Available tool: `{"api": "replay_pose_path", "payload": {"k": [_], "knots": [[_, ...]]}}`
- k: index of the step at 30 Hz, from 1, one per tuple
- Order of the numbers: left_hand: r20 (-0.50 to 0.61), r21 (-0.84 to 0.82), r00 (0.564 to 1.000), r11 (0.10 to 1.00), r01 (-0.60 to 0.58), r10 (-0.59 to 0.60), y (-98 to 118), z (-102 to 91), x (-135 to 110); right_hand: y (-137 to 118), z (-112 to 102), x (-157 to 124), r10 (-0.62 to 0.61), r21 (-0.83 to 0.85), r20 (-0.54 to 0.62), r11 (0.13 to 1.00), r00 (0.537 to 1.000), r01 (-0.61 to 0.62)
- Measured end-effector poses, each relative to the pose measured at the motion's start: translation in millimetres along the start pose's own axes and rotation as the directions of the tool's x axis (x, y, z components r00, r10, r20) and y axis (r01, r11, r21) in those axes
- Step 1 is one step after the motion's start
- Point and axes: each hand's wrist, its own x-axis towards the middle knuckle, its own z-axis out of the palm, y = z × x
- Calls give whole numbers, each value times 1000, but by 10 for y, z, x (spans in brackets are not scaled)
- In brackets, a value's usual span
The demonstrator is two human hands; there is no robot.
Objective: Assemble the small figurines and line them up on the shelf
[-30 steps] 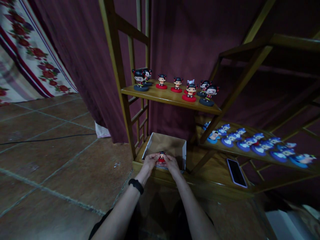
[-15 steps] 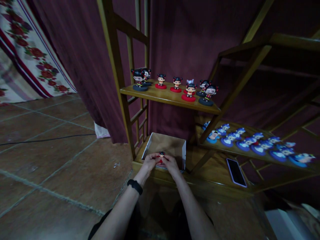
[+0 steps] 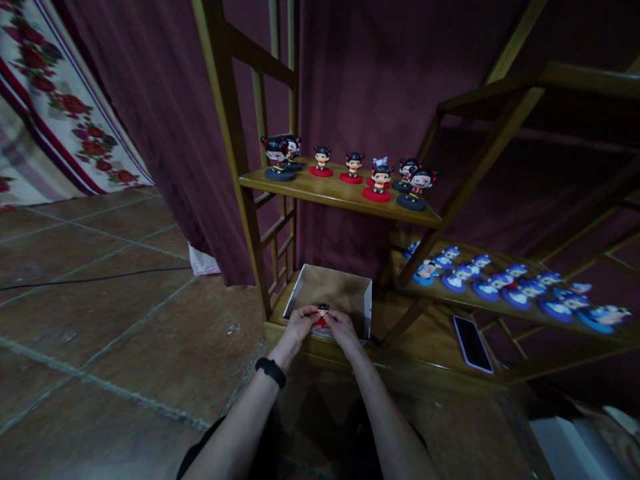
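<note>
A small figurine (image 3: 323,311) with black hair buns and a red base is held between both hands, over the near side of a shallow cardboard box (image 3: 345,288). My left hand (image 3: 301,323), with a black band on its wrist, grips the figurine from the left. On the other side, the fingers of my right hand (image 3: 342,327) close on it too. The fingers partly cover the red base. Above, similar figurines (image 3: 355,167) on red or dark bases stand along a wooden shelf (image 3: 330,192).
On the lower right shelf (image 3: 505,301) stand several blue-and-white figurines (image 3: 520,293). A phone (image 3: 473,343) lies on the bottom board. The wooden post (image 3: 235,147) rises left of the box. A cable (image 3: 100,277) runs over the tiled floor, and a pale box (image 3: 565,447) sits at lower right.
Almost nothing differs. Both hands stay on the figurine over the box, and the standing figurines keep their places.
</note>
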Motion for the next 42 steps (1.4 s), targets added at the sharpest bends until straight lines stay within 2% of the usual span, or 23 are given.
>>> {"api": "replay_pose_path", "payload": {"k": [6,14,24,32,42], "knots": [[16,4,1000,1000,23,-23,-1,-16,6,3,13,4,28,56,-27,998,999,-26],[96,40,995,999,7,-10,39,-18,-27,-76,15,-53,21,75,25,997,999,-23],[75,92,996,994,-52,45,-37,-8,27,-102,18,-72,2,-126,-11,992,1000,-4],[96,94,995,995,-10,1,7,9,-7,-96,56,-56,2,55,5,998,1000,-2],[119,61,993,998,14,-21,-26,-36,8,-33,45,-35,16,90,20,996,1000,-18]]}}
